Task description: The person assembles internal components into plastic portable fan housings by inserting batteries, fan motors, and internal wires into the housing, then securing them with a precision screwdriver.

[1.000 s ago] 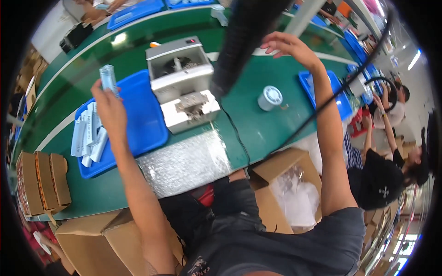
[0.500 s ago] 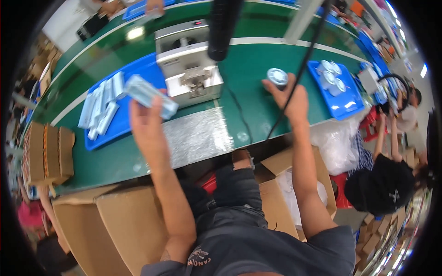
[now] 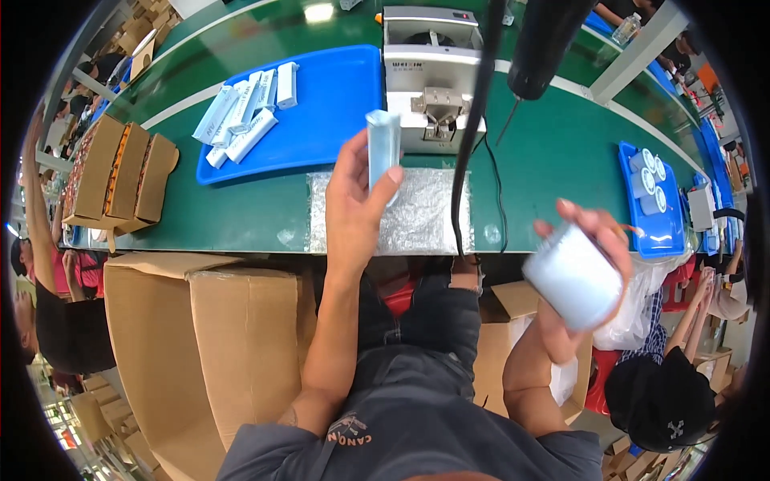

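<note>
While both our hands are full, the green tabletop (image 3: 553,152) runs across beyond L grip (image 3: 353,204) and R grip (image 3: 611,234). Down-left of L grip we've a big open cardboard box (image 3: 160,353), below the tabletop's near edge. Ahead-left of L grip lies a large blue tray (image 3: 329,104); ahead-right of it, right beside that tray, we see a silver-grey machine (image 3: 449,72) w/ a metal mechanism up front. Well left of L grip, brown cardboard pieces (image 3: 120,172) stand side by side. A silvery bubble-wrap sheet (image 3: 425,216) lies behind & to the right of L grip in our view, partly hidden by it. Ahead-right of R grip, near the tabletop's edge, is a smaller blue tray (image 3: 666,240); ahead-left of R grip hangs a black tool (image 3: 541,60) w/ a thin tip.

Our R grip is curled round a rounded white thing (image 3: 573,276); motion-blurred, so can't tell exact kind. Our L grip pinches a slim pale-blue carton (image 3: 383,152) btwn thumb & fingers, roughly upright. More pale cartons (image 3: 249,112) lie in the large tray, ahead-left of L grip; white cups (image 3: 648,180) sit in the smaller tray, beyond R grip.
</note>
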`<action>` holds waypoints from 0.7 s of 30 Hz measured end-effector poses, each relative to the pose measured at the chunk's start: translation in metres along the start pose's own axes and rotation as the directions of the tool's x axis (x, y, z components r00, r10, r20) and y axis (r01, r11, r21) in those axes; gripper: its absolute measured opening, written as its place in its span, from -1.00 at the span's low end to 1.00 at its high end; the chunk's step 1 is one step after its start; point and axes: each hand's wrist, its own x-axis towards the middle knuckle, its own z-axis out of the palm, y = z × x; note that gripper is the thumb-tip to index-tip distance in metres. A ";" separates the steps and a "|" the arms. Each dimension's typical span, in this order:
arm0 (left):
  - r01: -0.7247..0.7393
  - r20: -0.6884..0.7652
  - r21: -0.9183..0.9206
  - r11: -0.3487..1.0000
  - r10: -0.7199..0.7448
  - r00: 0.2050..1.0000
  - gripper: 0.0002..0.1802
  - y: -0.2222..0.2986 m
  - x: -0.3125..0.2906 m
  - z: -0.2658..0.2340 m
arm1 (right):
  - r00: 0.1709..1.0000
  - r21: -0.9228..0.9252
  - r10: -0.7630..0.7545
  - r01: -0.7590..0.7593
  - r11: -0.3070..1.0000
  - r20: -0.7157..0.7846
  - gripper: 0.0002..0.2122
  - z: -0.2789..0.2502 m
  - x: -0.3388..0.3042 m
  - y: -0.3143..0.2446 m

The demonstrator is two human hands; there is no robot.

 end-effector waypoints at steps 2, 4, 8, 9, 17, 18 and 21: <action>-0.068 0.024 0.083 0.994 0.066 0.998 -0.40 -0.005 -0.001 -0.006 | 0.998 0.303 -0.068 0.061 0.951 0.013 -0.20 -0.007 -0.004 -0.002; -0.145 0.012 0.216 0.966 0.146 0.989 -0.48 -0.006 -0.003 -0.016 | 0.912 0.599 0.003 -0.273 0.753 0.411 -0.34 -0.005 -0.003 -0.002; -0.258 0.054 0.364 0.895 0.256 0.965 -0.50 0.007 -0.002 -0.026 | 0.785 -0.136 0.236 -0.192 0.972 0.574 -0.33 0.032 0.014 -0.011; -0.303 0.067 0.379 0.875 0.300 0.952 -0.51 0.009 0.000 -0.024 | 0.834 -0.268 0.190 -0.052 0.962 0.518 -0.35 0.037 0.015 -0.002; -0.366 0.141 0.525 0.769 0.345 0.928 -0.50 0.022 -0.003 -0.024 | 0.764 -0.560 0.246 0.176 0.810 0.596 -0.40 0.047 0.029 0.021; -0.401 0.166 0.582 0.708 0.379 0.910 -0.49 0.022 -0.003 -0.025 | 0.763 -0.560 0.247 0.176 0.810 0.597 -0.40 0.047 0.031 0.021; -0.453 0.225 0.670 0.589 0.420 0.879 -0.48 0.025 -0.003 -0.027 | 0.671 -0.534 0.222 0.302 0.790 0.708 -0.38 0.041 0.033 0.023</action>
